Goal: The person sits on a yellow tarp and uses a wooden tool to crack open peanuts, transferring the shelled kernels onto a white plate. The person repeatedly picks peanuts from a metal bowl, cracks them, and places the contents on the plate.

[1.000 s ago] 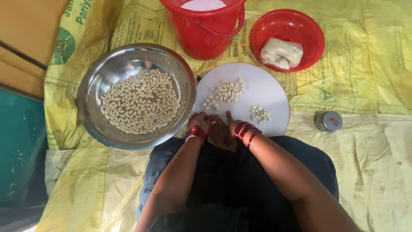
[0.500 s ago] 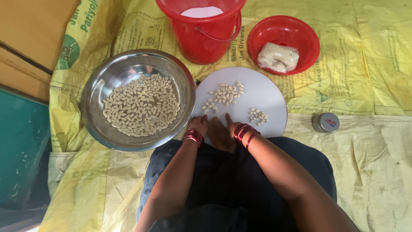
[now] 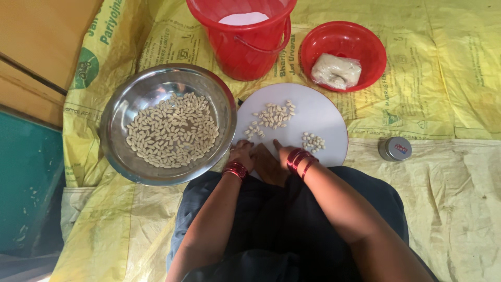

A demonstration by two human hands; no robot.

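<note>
Both my hands rest together at the near edge of a round white board (image 3: 326, 116). My left hand (image 3: 242, 154) has its fingers curled down onto the board, and red bangles sit on the wrist. My right hand (image 3: 272, 163) lies against it, thumb pointing up the board, also with red bangles. What is between the fingers is too small to make out. A loose heap of pale shelled peanuts (image 3: 276, 115) lies mid-board, and a smaller heap (image 3: 313, 141) lies just right of my hands. A steel bowl (image 3: 119, 107) to the left holds many peanuts (image 3: 172, 131).
A red bucket (image 3: 245, 49) with white contents stands behind the board. A red plastic bowl (image 3: 368, 44) at the back right holds a clear bag of pale stuff (image 3: 336, 71). A small round tin (image 3: 395, 149) lies right. Yellow sacking (image 3: 449, 78) covers the floor.
My hands stay at the board's near edge with only small finger movement. The view has drifted slightly, so everything sits a little differently in the frame.
</note>
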